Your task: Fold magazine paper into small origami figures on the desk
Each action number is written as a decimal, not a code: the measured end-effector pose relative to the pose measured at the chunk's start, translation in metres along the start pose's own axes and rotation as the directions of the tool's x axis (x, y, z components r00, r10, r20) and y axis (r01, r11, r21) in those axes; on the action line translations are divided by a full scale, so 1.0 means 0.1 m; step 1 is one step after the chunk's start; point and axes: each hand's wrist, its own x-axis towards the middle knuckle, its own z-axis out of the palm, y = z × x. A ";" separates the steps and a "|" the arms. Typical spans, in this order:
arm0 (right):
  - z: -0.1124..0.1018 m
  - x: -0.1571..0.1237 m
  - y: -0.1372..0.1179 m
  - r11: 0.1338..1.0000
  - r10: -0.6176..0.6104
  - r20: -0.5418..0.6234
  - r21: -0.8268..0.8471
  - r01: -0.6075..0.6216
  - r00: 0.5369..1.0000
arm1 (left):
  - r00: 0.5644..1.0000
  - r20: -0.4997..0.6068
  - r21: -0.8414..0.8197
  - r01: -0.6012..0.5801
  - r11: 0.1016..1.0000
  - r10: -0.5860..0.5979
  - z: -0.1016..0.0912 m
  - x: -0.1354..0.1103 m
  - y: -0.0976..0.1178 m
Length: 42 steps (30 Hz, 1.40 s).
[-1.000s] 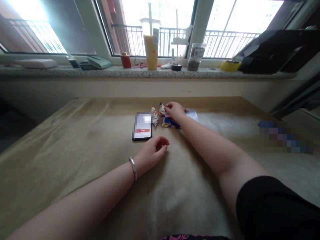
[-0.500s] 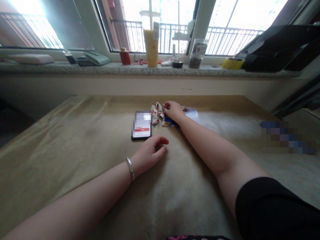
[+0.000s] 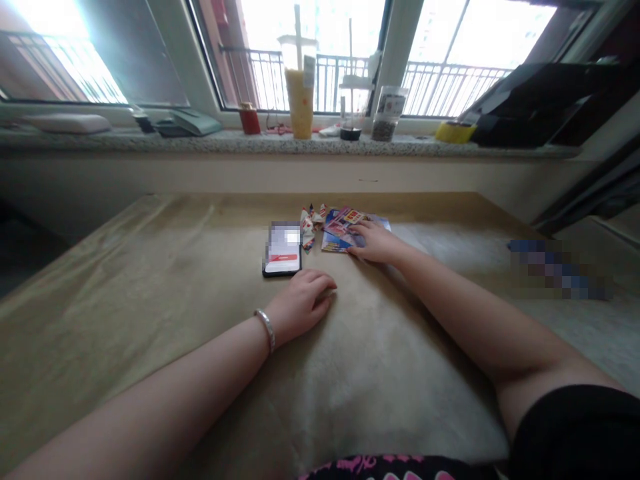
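My right hand (image 3: 376, 241) lies on a small pile of colourful printed paper sheets (image 3: 336, 241), fingers apart and thumb at the near edge. Just left of the pile is a crumpled or folded piece of white paper (image 3: 308, 230) with red and blue print; nothing touches it. My left hand (image 3: 306, 300), with a silver bangle at the wrist, rests on the table, fingers loosely bent and holding nothing. Beyond its knuckles lies a phone (image 3: 284, 257), face up with a lit, partly blurred screen.
A tan cloth covers the table (image 3: 210, 267). At the right lies a pixelated blue object (image 3: 555, 270). On the stone sill (image 3: 200, 143) stand a tall cup with yellow contents (image 3: 300, 103), a clear jar (image 3: 389, 113), a red bottle (image 3: 249, 119) and a yellow tape roll (image 3: 454, 132).
My right hand has left the white folded paper and moved right and nearer, onto the printed sheets, uncovering them. My left hand's fingers have lowered, narrowing the gap to the thumb.
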 end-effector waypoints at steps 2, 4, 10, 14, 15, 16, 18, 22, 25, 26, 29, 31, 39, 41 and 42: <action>0.00 -0.10 -0.02 1.000 0.005 0.021 -0.022 -0.005 1.000 | 1.000 0.004 0.021 -0.015 1.000 0.015 0.00 -0.01 0.01; -0.01 -0.18 -0.04 0.999 0.008 0.047 -0.031 -0.007 0.999 | 1.000 0.006 0.043 -0.030 0.999 0.029 0.01 -0.01 0.02; -0.06 -0.39 -0.09 0.989 -0.050 -0.033 -0.141 0.044 0.998 | 0.999 0.020 0.112 -0.053 0.992 0.051 0.01 -0.04 0.07; -0.12 -0.48 -0.14 0.978 -0.057 0.000 -0.199 0.056 0.998 | 0.997 0.022 0.148 -0.078 0.986 0.076 0.01 -0.06 0.10; -0.14 -0.50 -0.15 0.978 -0.070 0.011 -0.198 0.070 0.998 | 0.996 0.021 0.154 -0.084 0.985 0.082 0.01 -0.06 0.11; -0.15 -0.51 -0.15 0.978 -0.090 0.024 -0.188 0.093 0.996 | 0.996 0.019 0.159 -0.087 0.983 0.085 0.01 -0.07 0.11; -0.16 -0.53 -0.13 0.979 -0.133 0.045 -0.152 0.138 0.990 | 0.996 0.013 0.164 -0.089 0.982 0.088 0.01 -0.07 0.12; -0.21 -0.63 -0.11 0.987 -0.073 0.016 -0.140 0.074 0.997 | 0.996 0.014 0.166 -0.094 0.982 0.093 0.02 -0.10 0.14; -0.28 -0.79 -0.21 0.980 -0.021 -0.075 -0.199 0.006 0.997 | 0.996 -0.043 0.179 -0.064 0.982 0.073 0.01 -0.12 0.16; -0.30 -0.86 -0.27 0.977 -0.049 -0.087 -0.212 0.029 0.995 | 0.995 -0.077 0.184 -0.051 0.982 0.066 0.01 -0.12 0.17; -0.33 -1.09 -0.49 0.966 -0.180 -0.082 -0.201 0.161 0.980 | 0.986 -0.153 0.189 -0.041 0.981 0.071 0.00 -0.12 0.19; -0.32 -1.22 -0.63 0.951 -0.281 -0.084 -0.158 0.265 0.956 | 0.982 -0.164 0.190 -0.056 0.980 0.088 0.00 -0.11 0.20; -0.24 -1.36 -0.71 0.882 -0.447 -0.109 0.110 0.457 0.888 | 0.998 -0.052 0.183 -0.010 0.983 0.020 0.00 -0.11 0.17; -0.25 -1.34 -0.65 0.852 -0.463 -0.096 0.226 0.472 0.881 | 1.000 -0.012 0.197 0.008 0.980 -0.006 0.01 -0.12 0.16; -0.25 -1.33 -0.62 0.826 -0.477 -0.085 0.296 0.479 0.875 | 1.000 0.003 0.208 0.018 0.978 -0.019 0.02 -0.12 0.15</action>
